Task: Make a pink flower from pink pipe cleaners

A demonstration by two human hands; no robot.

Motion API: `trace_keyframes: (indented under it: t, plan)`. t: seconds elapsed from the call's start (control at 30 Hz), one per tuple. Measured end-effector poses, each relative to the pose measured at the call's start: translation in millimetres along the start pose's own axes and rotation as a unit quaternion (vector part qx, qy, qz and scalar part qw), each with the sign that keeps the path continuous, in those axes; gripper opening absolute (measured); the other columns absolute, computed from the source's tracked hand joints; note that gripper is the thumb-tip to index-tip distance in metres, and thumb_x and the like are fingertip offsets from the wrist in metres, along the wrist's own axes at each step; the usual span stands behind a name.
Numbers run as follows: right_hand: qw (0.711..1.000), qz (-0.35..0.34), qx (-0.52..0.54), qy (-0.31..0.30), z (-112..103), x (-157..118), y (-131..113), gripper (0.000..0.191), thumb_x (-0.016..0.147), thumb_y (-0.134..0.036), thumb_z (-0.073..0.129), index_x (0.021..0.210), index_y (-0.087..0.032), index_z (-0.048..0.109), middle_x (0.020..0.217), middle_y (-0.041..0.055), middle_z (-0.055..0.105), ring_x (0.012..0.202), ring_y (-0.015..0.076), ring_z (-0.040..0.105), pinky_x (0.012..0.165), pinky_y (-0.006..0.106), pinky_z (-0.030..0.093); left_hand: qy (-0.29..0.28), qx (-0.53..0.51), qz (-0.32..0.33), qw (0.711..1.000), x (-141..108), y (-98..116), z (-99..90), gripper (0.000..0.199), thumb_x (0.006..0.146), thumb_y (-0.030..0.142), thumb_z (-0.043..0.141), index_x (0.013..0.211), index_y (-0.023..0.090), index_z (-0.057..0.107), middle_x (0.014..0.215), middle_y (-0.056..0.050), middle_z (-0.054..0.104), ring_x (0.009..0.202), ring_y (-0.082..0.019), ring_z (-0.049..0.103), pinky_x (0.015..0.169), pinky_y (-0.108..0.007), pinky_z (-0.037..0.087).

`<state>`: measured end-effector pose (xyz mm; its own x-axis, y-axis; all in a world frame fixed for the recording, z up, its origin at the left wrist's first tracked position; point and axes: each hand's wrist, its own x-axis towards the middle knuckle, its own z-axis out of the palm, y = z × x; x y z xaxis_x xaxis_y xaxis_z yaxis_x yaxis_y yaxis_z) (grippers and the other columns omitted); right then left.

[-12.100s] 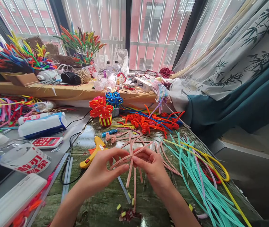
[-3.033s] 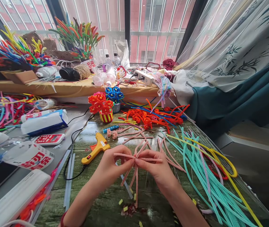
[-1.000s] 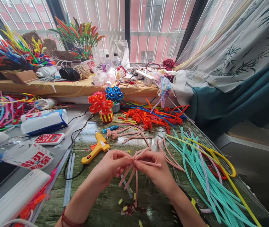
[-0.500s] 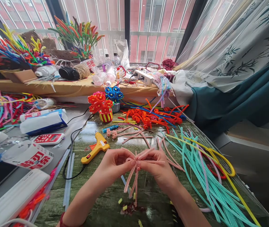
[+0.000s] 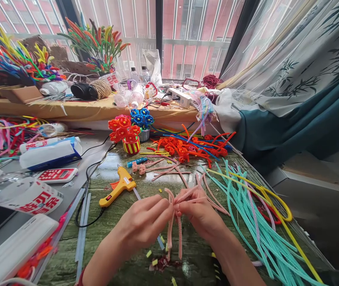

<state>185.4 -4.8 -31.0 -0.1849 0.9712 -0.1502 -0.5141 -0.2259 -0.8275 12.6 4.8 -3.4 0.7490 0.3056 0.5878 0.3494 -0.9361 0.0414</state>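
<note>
A bundle of pink pipe cleaners (image 5: 170,234) is held above the green table, crossed at its middle with ends fanning out. My left hand (image 5: 147,220) pinches it from the left, back of the hand turned up, fingertips near the crossing point. My right hand (image 5: 201,210) grips the strands from the right, thumb and fingers closed near the same point; some ends stick out past its fingers. Both hands almost touch. Left of them lies a yellow glue gun (image 5: 118,186). Loose pink pipe cleaners (image 5: 181,174) lie just beyond the hands.
Teal pipe cleaners (image 5: 255,226) spread at the right. Red flowers in a striped pot (image 5: 131,146) and red pipe cleaner pieces (image 5: 184,147) stand and lie farther back. Clear glue sticks (image 5: 83,226), a calculator (image 5: 56,175) and a white box (image 5: 50,155) are left.
My left hand has turned so its back faces up, with fingers folded over the bundle. The pink strands have shifted, now hanging closer to vertical. The view has moved slightly.
</note>
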Motion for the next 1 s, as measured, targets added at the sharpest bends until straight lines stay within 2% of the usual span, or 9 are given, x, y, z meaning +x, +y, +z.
trace_keyframes:
  t: [0.13, 0.27, 0.33, 0.43, 0.53, 0.6, 0.67, 0.87, 1.0]
  plan:
    - [0.995, 0.079, 0.045, -0.034, 4, -2, -2, 0.010, 0.050, -0.011, 0.075, 0.050, -0.015, 0.066, 0.048, -0.0045, 0.058, 0.045, 0.0068, 0.049, 0.046, 0.018, 0.040, 0.039, 0.070, 0.103, 0.991, 0, 2, -6.6, 0.034, 0.094, 0.007, 0.032, 0.079, 0.011, 0.062, 0.073, -0.010, 0.068, 0.065, -0.017, 0.056, 0.059, -0.030, 0.048]
    - [0.993, 0.088, 0.050, -0.062, 7, -3, -4, 0.011, 0.051, -0.015, 0.078, 0.053, -0.016, 0.067, 0.047, -0.0043, 0.058, 0.043, 0.0076, 0.049, 0.044, 0.019, 0.040, 0.073, 0.111, 0.124, 0.983, -8, -2, -1.7, 0.027, 0.092, 0.009, 0.040, 0.077, 0.013, 0.062, 0.083, -0.011, 0.071, 0.076, -0.018, 0.060, 0.064, -0.029, 0.049]
    - [0.998, 0.036, 0.024, -0.055, 5, -4, -4, 0.012, 0.054, -0.016, 0.079, 0.055, -0.015, 0.067, 0.050, -0.0027, 0.061, 0.047, 0.0094, 0.053, 0.048, 0.021, 0.043, 0.089, 0.083, 0.078, 0.989, -11, -5, 2.9, 0.019, 0.091, 0.009, 0.045, 0.085, 0.013, 0.063, 0.085, -0.010, 0.071, 0.077, -0.018, 0.061, 0.066, -0.029, 0.049]
    - [0.998, -0.054, -0.036, -0.010, 2, -4, -4, 0.012, 0.061, -0.020, 0.080, 0.061, -0.016, 0.068, 0.056, -0.0008, 0.065, 0.054, 0.0123, 0.059, 0.055, 0.023, 0.045, 0.092, -0.029, -0.101, 0.990, -9, -9, 7.3, 0.017, 0.090, 0.009, 0.049, 0.098, 0.016, 0.061, 0.093, -0.008, 0.070, 0.086, -0.018, 0.063, 0.075, -0.030, 0.049]
    - [0.989, -0.093, -0.113, 0.024, 1, -6, -5, 0.014, 0.066, -0.026, 0.079, 0.067, -0.017, 0.068, 0.061, -0.0002, 0.066, 0.057, 0.0132, 0.058, 0.055, 0.023, 0.043, 0.013, -0.180, -0.282, 0.942, -3, -10, 6.5, 0.019, 0.084, 0.020, 0.063, 0.102, 0.019, 0.061, 0.099, -0.005, 0.069, 0.091, -0.019, 0.063, 0.078, -0.029, 0.049]
    - [0.980, -0.107, -0.162, 0.030, 2, -6, -6, 0.015, 0.068, -0.028, 0.078, 0.068, -0.016, 0.068, 0.063, -0.0001, 0.065, 0.059, 0.0136, 0.058, 0.056, 0.024, 0.042, -0.060, -0.285, -0.345, 0.892, 0, -11, 3.6, 0.029, 0.076, 0.029, 0.073, 0.101, 0.020, 0.064, 0.097, -0.003, 0.068, 0.086, -0.019, 0.062, 0.074, -0.026, 0.049]
    - [0.973, -0.122, -0.192, 0.027, 3, -6, -7, 0.015, 0.070, -0.029, 0.076, 0.069, -0.017, 0.068, 0.066, 0.0007, 0.066, 0.063, 0.0147, 0.059, 0.059, 0.025, 0.044, -0.094, -0.361, -0.383, 0.846, 1, -14, -0.1, 0.030, 0.075, 0.033, 0.074, 0.100, 0.018, 0.065, 0.093, -0.003, 0.068, 0.083, -0.019, 0.061, 0.070, -0.026, 0.048]
    - [0.968, -0.137, -0.209, -0.002, 0, -3, -3, 0.014, 0.073, -0.029, 0.074, 0.070, -0.018, 0.066, 0.075, 0.0027, 0.068, 0.070, 0.0167, 0.061, 0.063, 0.025, 0.047, -0.046, -0.442, -0.459, 0.769, 0, -20, -8.5, 0.025, 0.085, 0.038, 0.059, 0.091, 0.015, 0.067, 0.084, -0.004, 0.066, 0.075, -0.016, 0.056, 0.065, -0.023, 0.043]
    - [0.968, -0.139, -0.206, -0.027, -1, -3, 1, 0.016, 0.073, -0.031, 0.075, 0.072, -0.018, 0.067, 0.075, 0.0032, 0.067, 0.071, 0.0173, 0.061, 0.064, 0.026, 0.047, -0.057, -0.496, -0.497, 0.710, 5, -13, -4.4, 0.029, 0.079, 0.041, 0.067, 0.081, 0.013, 0.068, 0.073, 0.000, 0.062, 0.066, -0.012, 0.050, 0.057, -0.020, 0.037]
